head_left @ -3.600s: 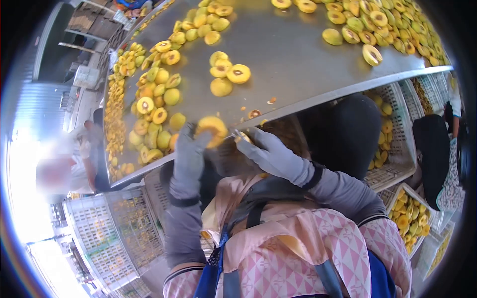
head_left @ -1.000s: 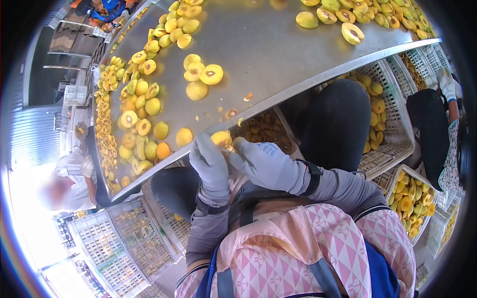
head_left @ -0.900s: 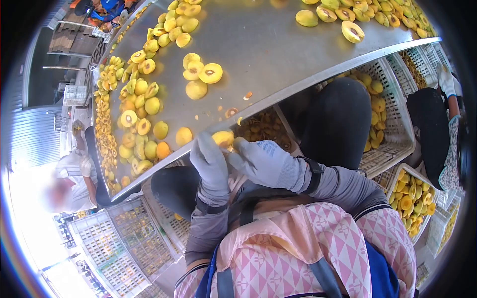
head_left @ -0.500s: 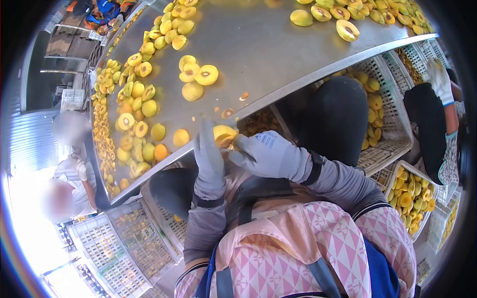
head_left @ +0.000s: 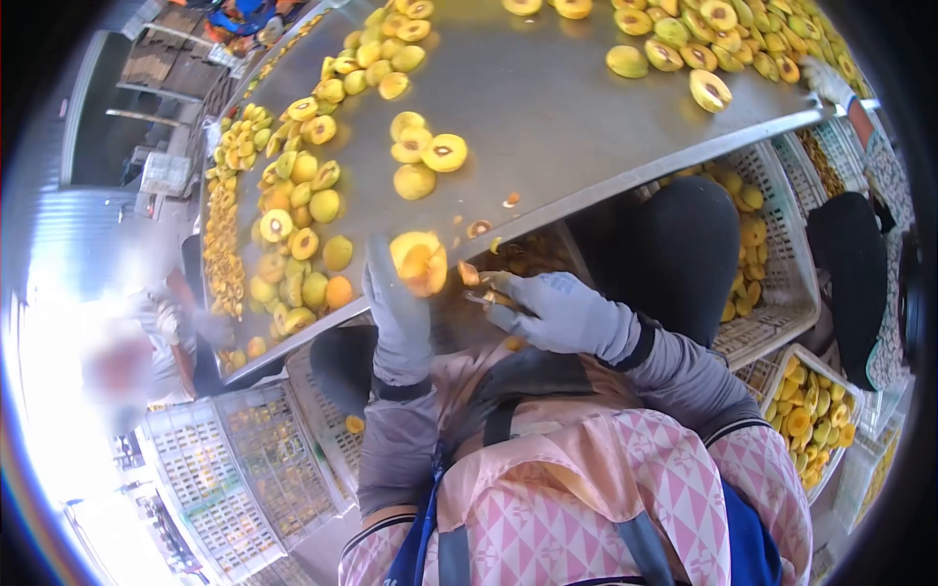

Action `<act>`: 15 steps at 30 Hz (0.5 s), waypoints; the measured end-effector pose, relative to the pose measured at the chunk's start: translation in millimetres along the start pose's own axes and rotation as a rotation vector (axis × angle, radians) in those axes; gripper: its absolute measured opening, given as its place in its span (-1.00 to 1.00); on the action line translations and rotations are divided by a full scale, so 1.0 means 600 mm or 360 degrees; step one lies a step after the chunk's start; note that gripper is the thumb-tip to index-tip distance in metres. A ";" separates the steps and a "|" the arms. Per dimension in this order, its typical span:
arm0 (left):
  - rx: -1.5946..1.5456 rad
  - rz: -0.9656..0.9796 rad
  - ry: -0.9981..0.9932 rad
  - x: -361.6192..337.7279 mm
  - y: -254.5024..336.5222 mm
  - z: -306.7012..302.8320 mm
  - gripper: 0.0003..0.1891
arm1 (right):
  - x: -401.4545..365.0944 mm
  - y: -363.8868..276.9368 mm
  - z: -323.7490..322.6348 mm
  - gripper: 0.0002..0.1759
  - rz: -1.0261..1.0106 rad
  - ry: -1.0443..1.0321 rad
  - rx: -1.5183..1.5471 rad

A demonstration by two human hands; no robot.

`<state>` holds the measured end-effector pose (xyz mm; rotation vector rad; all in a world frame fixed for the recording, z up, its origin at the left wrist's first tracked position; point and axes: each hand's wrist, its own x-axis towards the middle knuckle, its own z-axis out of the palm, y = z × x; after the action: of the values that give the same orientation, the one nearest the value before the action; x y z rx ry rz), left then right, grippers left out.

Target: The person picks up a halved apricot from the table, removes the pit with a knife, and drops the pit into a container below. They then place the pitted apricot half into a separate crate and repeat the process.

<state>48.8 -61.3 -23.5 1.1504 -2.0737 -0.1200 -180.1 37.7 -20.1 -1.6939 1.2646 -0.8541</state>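
Note:
A yellow peach half (head_left: pixel 420 264) rests against the fingers of my left hand (head_left: pixel 399 317), its cut, hollowed face turned up. My right hand (head_left: pixel 562 311) is closed around a small metal tool (head_left: pixel 477 294), mostly hidden by the fingers. A brownish-orange pit piece (head_left: pixel 469 274) is at the tool's tip, a little apart from the peach half. Both hands wear grey gloves and are over the near edge of the metal table (head_left: pixel 528 127). Just beyond them on the table lie small scraps, one a round brown-centred piece (head_left: pixel 479 229).
Peach halves (head_left: pixel 303 195) are heaped along the table's left, with more (head_left: pixel 718 39) at far right. Crates of fruit (head_left: pixel 772 244) stand right of my knee; another crate (head_left: pixel 230 469) is at lower left. A co-worker's gloved hand (head_left: pixel 829 82) reaches the table's right edge.
My hands have moved apart. The peach half has turned its hollow face up, and the pit piece is now clear of it by my right hand. The co-worker's hand at right has moved onto the table.

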 end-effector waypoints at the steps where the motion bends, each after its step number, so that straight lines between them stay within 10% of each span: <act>1: -0.0117 -0.0134 0.0037 0.002 -0.002 -0.021 -0.60 | -0.002 0.009 0.015 -0.56 -0.0138 0.0115 -0.0184; 5: -0.0175 -0.0835 0.0103 -0.017 0.008 -0.221 -0.83 | -0.008 0.022 0.042 -0.64 -0.0304 0.0064 -0.0438; 6: 0.0718 -0.0083 0.0134 -0.058 -0.091 -0.258 -0.77 | -0.008 0.021 0.044 -0.67 -0.0334 0.0035 -0.0446; 9: 0.0907 -0.0737 -0.0178 -0.135 -0.196 -0.372 -0.76 | -0.008 0.020 0.047 -0.64 -0.0370 -0.0052 -0.0502; 13: 0.1344 -0.0483 -0.0424 -0.114 -0.240 -0.373 -0.72 | -0.004 0.013 0.050 -0.75 -0.0357 -0.0048 -0.0584; 15: 0.0828 -0.0905 -0.0387 -0.034 -0.189 -0.319 -0.69 | -0.004 0.017 0.055 -0.75 -0.0378 -0.0012 -0.0623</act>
<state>258.0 -63.1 55.2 2.1200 -1.9750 0.0152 -155.9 45.7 -43.0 -2.1897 1.3036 -0.7685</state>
